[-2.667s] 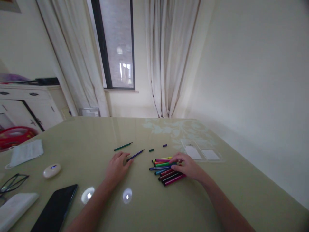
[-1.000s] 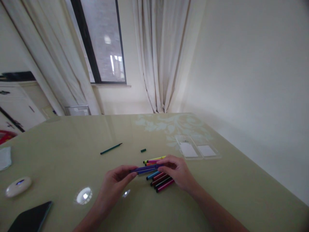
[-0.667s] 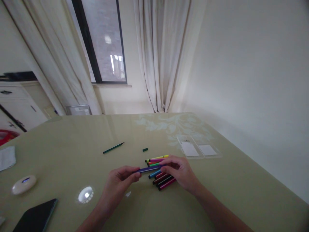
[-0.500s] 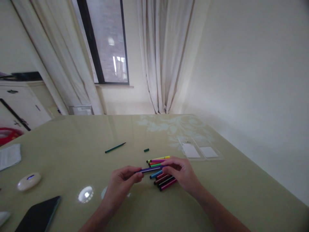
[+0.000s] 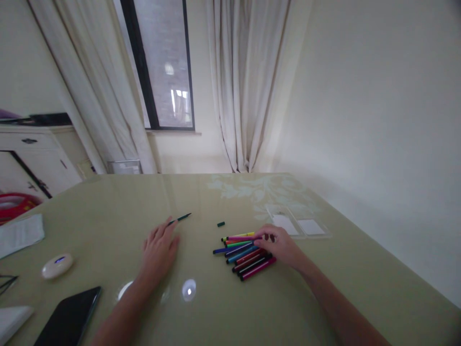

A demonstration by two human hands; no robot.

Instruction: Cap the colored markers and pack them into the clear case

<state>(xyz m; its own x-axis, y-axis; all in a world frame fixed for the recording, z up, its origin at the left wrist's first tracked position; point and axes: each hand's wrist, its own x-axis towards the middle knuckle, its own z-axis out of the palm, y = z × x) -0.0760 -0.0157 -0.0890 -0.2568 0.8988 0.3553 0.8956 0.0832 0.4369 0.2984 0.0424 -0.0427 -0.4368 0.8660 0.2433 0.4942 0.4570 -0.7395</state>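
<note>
Over the left half of the table, my left hand [image 5: 160,250] is open, palm down, its fingertips at a dark green marker [image 5: 182,217] lying with its tip bare. My right hand [image 5: 281,246] pinches the right end of a blue marker [image 5: 223,250] on the pile. Around it lie several capped markers side by side: a yellow one [image 5: 247,234], a green one [image 5: 239,244], a light blue one [image 5: 240,255] and a magenta one [image 5: 258,269] among them. A loose dark green cap [image 5: 221,224] rests behind the pile.
Behind my right hand, a clear plastic case [image 5: 317,228] lies opened out with white cards inside. At the left are a black tablet [image 5: 66,317], a white oval device [image 5: 57,266] and folded paper [image 5: 21,235]. A wall borders the table's right side.
My left hand has let go of the blue-purple marker and moved left and away to the uncapped green one. My right hand has lowered its marker onto the pile.
</note>
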